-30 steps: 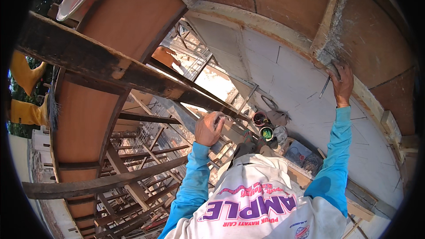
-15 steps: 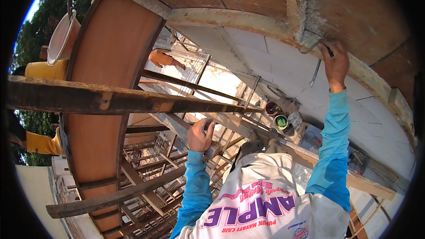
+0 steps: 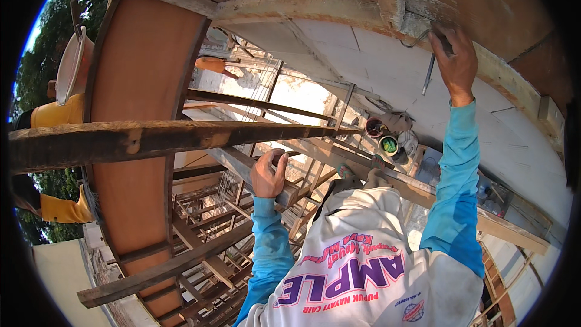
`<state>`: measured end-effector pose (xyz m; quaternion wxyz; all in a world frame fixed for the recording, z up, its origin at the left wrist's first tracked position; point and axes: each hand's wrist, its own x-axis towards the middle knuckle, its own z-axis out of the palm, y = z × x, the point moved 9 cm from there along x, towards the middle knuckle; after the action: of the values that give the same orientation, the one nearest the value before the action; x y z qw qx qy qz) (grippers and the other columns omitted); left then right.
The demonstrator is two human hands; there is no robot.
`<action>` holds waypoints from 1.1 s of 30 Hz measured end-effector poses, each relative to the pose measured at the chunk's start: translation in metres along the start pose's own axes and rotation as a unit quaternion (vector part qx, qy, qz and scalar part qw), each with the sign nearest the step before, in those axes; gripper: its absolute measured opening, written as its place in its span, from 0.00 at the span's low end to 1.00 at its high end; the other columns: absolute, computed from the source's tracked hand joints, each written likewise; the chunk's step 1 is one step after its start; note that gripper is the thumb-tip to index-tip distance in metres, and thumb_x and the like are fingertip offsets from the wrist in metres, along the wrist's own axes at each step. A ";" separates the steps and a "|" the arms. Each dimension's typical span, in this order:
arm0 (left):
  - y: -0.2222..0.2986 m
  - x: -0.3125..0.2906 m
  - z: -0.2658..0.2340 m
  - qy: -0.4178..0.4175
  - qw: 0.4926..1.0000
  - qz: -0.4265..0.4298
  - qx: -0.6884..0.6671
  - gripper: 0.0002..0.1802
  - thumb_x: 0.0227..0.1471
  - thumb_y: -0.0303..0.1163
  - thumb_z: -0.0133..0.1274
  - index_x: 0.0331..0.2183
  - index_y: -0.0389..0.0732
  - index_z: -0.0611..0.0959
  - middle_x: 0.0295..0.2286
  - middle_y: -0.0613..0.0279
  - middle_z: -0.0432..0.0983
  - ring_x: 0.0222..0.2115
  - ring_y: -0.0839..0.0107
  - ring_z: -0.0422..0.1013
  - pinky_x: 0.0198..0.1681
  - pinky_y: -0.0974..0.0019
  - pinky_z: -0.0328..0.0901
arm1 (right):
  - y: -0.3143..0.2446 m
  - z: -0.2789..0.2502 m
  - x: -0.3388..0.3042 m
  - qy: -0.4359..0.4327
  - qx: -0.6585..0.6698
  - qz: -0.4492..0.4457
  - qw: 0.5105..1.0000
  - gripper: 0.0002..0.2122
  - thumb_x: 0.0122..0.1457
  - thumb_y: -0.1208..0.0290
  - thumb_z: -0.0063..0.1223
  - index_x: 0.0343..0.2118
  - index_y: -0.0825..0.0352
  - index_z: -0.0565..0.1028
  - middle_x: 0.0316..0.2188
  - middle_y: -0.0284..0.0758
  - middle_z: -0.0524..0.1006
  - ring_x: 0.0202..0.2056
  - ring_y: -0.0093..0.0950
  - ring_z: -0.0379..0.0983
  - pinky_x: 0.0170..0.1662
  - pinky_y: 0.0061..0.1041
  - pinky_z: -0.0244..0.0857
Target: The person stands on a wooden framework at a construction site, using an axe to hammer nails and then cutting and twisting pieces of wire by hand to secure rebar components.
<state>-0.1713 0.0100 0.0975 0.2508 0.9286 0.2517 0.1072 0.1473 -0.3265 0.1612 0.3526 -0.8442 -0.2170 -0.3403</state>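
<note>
My right hand (image 3: 455, 57) is raised at the upper right, closed at the edge of a pale, cement-stained curved timber (image 3: 302, 7). Below its fingers hangs a thin grey metal rod (image 3: 428, 75) with a lighter tip. A dark, curved piece of wire (image 3: 414, 40) shows just left of the fingertips; whether it joins the rod is hidden. My left hand (image 3: 268, 172) hovers with half-curled fingers, thumb apart from them, and nothing visible in it. It is nearest a grey wooden beam (image 3: 242, 166), though I cannot tell whether they touch.
A long dark timber (image 3: 181, 138) crosses from the left. Brown plywood panels (image 3: 142, 72) curve at left and overhead. My feet (image 3: 360, 172) rest near a plank, with a bucket (image 3: 387, 145) holding green stuff beyond. Another person (image 3: 212, 63) is below; yellow sleeves (image 3: 60, 206) show far left.
My view has shifted slightly. My right hand stays at the timber edge with the rod hanging at a different tilt. My left hand has risen a little, fingers still curled.
</note>
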 end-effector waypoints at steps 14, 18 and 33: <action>-0.015 0.000 0.010 -0.015 1.000 -0.011 -0.016 0.12 0.51 0.36 0.56 0.31 0.37 0.81 0.23 0.54 0.76 0.23 0.64 0.73 0.29 0.65 0.66 | 0.003 0.000 -0.003 0.012 0.021 -0.014 1.000 0.10 0.51 0.63 0.60 0.34 0.61 0.79 0.31 0.32 0.75 0.35 0.34 0.71 0.38 0.29 0.65; -0.006 0.001 0.007 -0.021 1.000 -0.003 0.007 0.12 0.51 0.38 0.55 0.31 0.37 0.82 0.24 0.54 0.76 0.24 0.62 0.73 0.30 0.64 0.66 | 0.005 -0.001 -0.005 0.008 0.020 -0.016 1.000 0.11 0.50 0.62 0.60 0.35 0.62 0.78 0.31 0.33 0.75 0.34 0.35 0.71 0.37 0.29 0.65; -0.014 -0.003 0.003 -0.015 1.000 -0.013 0.024 0.13 0.50 0.39 0.55 0.32 0.39 0.82 0.23 0.54 0.77 0.25 0.59 0.74 0.30 0.61 0.66 | 0.039 -0.054 -0.026 0.193 0.332 0.155 0.910 0.15 0.61 0.65 0.48 0.40 0.73 0.76 0.36 0.37 0.77 0.36 0.27 0.71 0.44 0.27 0.65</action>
<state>-0.1786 0.0178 0.0876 0.2340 0.9324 0.2622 0.0839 0.1310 -0.3951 0.1528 0.6960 -0.6193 -0.1115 -0.3458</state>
